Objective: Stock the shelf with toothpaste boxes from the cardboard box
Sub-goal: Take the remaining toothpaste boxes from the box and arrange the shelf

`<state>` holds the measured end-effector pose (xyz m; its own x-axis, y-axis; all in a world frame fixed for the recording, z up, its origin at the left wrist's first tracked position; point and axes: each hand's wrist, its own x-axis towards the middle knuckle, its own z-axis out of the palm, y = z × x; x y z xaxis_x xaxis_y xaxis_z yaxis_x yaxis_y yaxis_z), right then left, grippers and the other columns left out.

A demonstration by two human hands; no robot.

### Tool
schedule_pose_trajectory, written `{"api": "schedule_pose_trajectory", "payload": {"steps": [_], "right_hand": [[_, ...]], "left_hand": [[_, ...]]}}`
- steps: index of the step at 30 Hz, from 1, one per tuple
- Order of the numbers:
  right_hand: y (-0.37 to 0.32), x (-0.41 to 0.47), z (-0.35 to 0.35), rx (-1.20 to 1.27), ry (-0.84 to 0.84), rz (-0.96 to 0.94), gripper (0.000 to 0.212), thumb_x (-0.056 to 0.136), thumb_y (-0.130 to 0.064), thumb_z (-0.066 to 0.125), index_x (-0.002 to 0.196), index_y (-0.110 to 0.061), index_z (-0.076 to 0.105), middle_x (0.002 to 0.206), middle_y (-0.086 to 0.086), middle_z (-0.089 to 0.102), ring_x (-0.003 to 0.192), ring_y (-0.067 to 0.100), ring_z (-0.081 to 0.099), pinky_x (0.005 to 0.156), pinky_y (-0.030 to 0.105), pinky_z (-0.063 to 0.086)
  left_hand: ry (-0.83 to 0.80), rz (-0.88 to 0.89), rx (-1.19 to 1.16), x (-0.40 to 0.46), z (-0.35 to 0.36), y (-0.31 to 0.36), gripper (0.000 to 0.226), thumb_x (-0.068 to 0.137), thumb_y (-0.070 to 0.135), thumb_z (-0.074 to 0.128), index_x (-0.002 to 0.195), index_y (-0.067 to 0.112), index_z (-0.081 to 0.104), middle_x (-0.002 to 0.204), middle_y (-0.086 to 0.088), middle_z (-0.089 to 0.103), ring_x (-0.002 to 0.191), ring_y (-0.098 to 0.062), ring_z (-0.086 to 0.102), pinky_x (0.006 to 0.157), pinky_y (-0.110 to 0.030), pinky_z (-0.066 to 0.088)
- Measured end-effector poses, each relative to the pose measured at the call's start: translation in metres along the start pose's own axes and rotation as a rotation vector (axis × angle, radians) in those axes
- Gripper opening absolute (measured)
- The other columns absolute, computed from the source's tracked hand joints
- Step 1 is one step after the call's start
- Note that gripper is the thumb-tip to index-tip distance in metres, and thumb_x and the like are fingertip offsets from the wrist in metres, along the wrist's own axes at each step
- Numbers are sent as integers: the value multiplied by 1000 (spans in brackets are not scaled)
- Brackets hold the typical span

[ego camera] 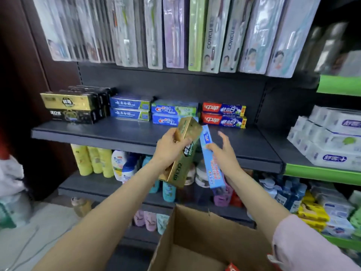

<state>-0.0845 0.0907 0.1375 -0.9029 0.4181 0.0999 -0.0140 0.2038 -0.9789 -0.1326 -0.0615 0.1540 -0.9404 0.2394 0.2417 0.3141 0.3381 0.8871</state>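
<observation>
Toothpaste goes flat, label outward, so I'd lay each box lengthwise onto the shelf [125, 133] beside its matching stack. Left hand [172, 147] grips a gold box [183, 153], tilted on end; right hand [224, 151] pinches a slim blue box [212, 161], its other fingers spread. Both hover before the shelf, above the open cardboard box [195, 231].

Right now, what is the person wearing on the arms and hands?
Both hands, left hand and right hand, are bare, without gloves; no rings or watch show. The left forearm is uncovered. A pale pink sleeve covers the right arm, pushed up toward the elbow.
</observation>
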Motion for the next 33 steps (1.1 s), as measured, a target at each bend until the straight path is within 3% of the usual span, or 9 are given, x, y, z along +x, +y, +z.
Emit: {"api": "schedule_pose_trajectory", "payload": {"steps": [3, 8, 11, 15, 21, 23, 26, 30, 33], "right_hand": [[-14, 36, 30, 33, 4, -4, 56, 86, -25, 52, 136, -43, 34, 120, 0, 61, 98, 31, 65, 89, 53, 51], [-42, 105, 82, 6, 101, 118, 40, 88, -25, 51, 126, -17, 43, 114, 11, 60, 94, 26, 60, 71, 30, 46], [-56, 137, 112, 194, 161, 171, 40, 93, -19, 46, 131, -25, 35, 113, 11, 56, 95, 29, 60, 62, 34, 51], [-69, 178, 142, 228, 281, 108, 68, 97, -11, 44, 148, -42, 11, 132, 11, 46, 107, 36, 58, 80, 54, 55], [-68, 219, 170, -24, 381, 133, 59, 101, -19, 38, 152, -21, 6, 144, 22, 38, 128, 39, 42, 91, 31, 44], [-67, 226, 173, -186, 314, 173, 56, 99, -15, 41, 148, -4, 15, 145, 23, 37, 127, 38, 44, 99, 34, 41], [-55, 235, 177, -218, 216, 192, 45, 95, -14, 46, 135, 4, 36, 130, 24, 52, 111, 36, 59, 92, 38, 53], [-42, 226, 180, -268, 254, 108, 55, 98, -21, 45, 144, -3, 22, 90, 18, 68, 93, 30, 67, 96, 42, 48], [-38, 217, 182, -294, 235, 5, 55, 99, -21, 45, 147, -12, 22, 77, 7, 63, 69, 18, 60, 71, 29, 53]], "left_hand": [[61, 29, 88, 37, -28, -7, 25, 85, 31, 65, 104, 17, 56, 74, 9, 53, 77, -15, 52, 61, -23, 39], [100, 68, 280, 100, -72, -21, 41, 84, 37, 63, 122, 24, 51, 113, -1, 64, 109, -29, 55, 89, -37, 45], [124, 133, 370, 133, -95, -32, 47, 86, 36, 62, 129, 25, 46, 121, -3, 62, 112, -31, 54, 86, -38, 44], [139, 156, 393, 168, -119, -48, 53, 86, 36, 62, 135, 26, 43, 124, -5, 61, 113, -31, 55, 86, -39, 44], [122, 171, 451, 205, -143, -72, 54, 86, 36, 62, 135, 33, 40, 122, 2, 62, 110, -27, 57, 82, -37, 44], [92, 156, 474, 212, -141, -75, 58, 87, 37, 62, 139, 35, 37, 127, 2, 60, 115, -27, 54, 85, -38, 43], [62, 166, 491, 221, -137, -79, 62, 87, 38, 62, 142, 36, 33, 130, 1, 58, 118, -26, 54, 85, -38, 44], [29, 180, 493, 228, -138, -83, 64, 88, 38, 62, 143, 35, 31, 131, 2, 58, 117, -25, 54, 84, -39, 46], [-10, 204, 450, 230, -139, -82, 56, 86, 38, 64, 135, 30, 36, 126, 1, 60, 112, -24, 57, 83, -39, 47]]}}
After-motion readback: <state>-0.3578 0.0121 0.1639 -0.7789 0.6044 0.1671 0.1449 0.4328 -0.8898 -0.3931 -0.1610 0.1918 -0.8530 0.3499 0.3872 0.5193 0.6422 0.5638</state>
